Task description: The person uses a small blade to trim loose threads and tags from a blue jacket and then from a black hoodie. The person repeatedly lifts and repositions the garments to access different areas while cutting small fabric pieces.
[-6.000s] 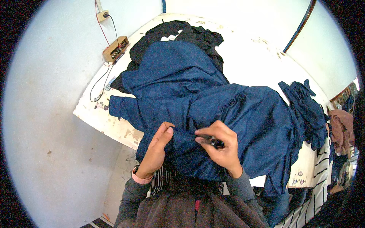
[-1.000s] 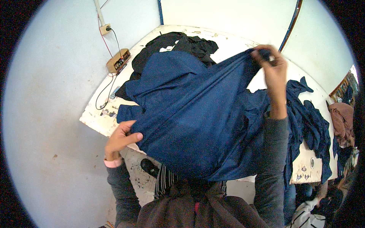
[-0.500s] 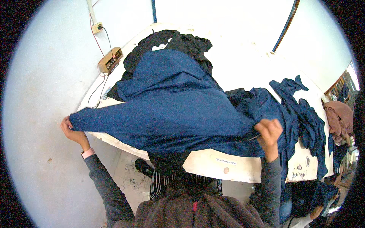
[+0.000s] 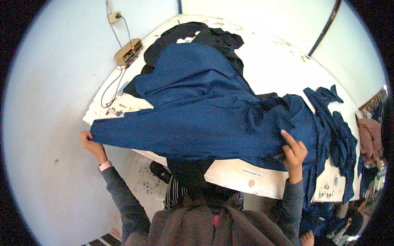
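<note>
- I watch a navy garment (image 4: 180, 127) lie spread over the near part of a white worktable (image 4: 279, 53), its stretched length running left to right in front of the wearer.
- The narrow end points left, toward the pale wall (image 4: 49, 123), and juts past the table's edge; from there the cloth widens to the right.
- I read the long axis as nearly level, the lower edge slanting a little toward the wearer on the right-hand side.
- The left hand (image 4: 89, 141), a pink band (image 4: 105, 166) at its wrist, is closed on the corner of that narrow end.
- The right hand (image 4: 294, 156) is at the garment's right portion, index finger extended away from the wearer, the other fingers curled around a thin grey tool (image 4: 279, 156); I cannot tell whether the fingertips press the fabric.
- Beyond the stretched length, more navy cloth rises in a rounded heap, bordered by black fabric (image 4: 164, 41).
- At far right, a separate-looking navy bundle (image 4: 340, 131) trails over the table's edge, near a brown cloth (image 4: 369, 131).
- I see a tan box (image 4: 128, 52) with cables at the table's left edge, a remote control (image 4: 122, 89) nearby.
</note>
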Demonstrator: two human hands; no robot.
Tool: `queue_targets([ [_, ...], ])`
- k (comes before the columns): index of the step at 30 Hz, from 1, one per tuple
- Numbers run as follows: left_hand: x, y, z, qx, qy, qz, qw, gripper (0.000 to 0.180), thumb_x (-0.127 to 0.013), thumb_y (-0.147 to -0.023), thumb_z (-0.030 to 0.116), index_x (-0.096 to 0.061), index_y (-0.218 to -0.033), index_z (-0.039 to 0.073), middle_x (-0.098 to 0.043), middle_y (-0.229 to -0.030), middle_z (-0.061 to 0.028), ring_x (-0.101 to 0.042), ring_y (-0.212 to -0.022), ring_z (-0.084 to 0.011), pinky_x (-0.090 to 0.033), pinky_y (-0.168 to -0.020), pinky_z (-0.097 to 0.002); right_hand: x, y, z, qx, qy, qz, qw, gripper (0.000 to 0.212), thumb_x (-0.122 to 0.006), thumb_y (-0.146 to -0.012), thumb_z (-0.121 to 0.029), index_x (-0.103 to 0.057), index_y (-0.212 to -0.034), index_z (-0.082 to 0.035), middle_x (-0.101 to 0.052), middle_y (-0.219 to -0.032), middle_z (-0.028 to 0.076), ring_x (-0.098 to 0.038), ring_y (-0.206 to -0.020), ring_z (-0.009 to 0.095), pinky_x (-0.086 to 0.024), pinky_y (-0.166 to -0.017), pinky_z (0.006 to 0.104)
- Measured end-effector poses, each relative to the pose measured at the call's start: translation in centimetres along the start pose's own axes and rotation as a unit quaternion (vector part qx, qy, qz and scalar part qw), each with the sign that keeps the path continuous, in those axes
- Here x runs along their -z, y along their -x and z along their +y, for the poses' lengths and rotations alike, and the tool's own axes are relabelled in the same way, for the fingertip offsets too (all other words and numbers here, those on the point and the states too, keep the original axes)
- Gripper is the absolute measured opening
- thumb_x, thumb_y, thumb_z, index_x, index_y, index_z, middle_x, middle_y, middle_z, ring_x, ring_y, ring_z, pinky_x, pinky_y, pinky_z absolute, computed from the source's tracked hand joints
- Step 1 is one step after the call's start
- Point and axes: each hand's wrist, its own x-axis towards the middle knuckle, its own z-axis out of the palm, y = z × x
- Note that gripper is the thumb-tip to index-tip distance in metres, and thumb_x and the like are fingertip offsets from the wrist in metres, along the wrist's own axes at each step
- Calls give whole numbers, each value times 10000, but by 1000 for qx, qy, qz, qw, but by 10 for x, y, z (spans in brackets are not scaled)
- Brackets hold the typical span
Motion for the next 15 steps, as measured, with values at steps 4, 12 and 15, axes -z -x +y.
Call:
queue_targets([
  [4, 10, -15, 44, 171, -12, -290, 942, 232, -534, -707, -78, -384, -716, 98, -359, -696, 54, -358, -663, -81, -293, -613, -237, 7, -6, 30, -138, -181, 38, 973, 203, -585, -729, 40, -584, -917, -35, -752, -978, 153, -692, -778, 256, -517, -691, 327],
  [12, -15, 11, 102, 320, 330, -396, 795, 194, -674, -955, 128, -677, -1117, 20, -678, -979, 17, -594, -880, -71, -469, -802, -225, 44, -29, 211, -390, -21, 117, 913, 190, -671, -953, -152, -612, -1093, -37, -676, -1002, 95, -638, -911, 208, -506, -835, 325],
  [15, -39, 27, 186, 406, 442, -424, 679, 306, -643, -1013, 199, -673, -1255, 13, -662, -920, 60, -502, -684, 3, -392, -602, -168, 14, -49, 183, -454, 196, -3, 869, 349, -736, -899, -179, -604, -1202, -67, -702, -1113, 158, -687, -1006, 329, -528, -868, 420],
])
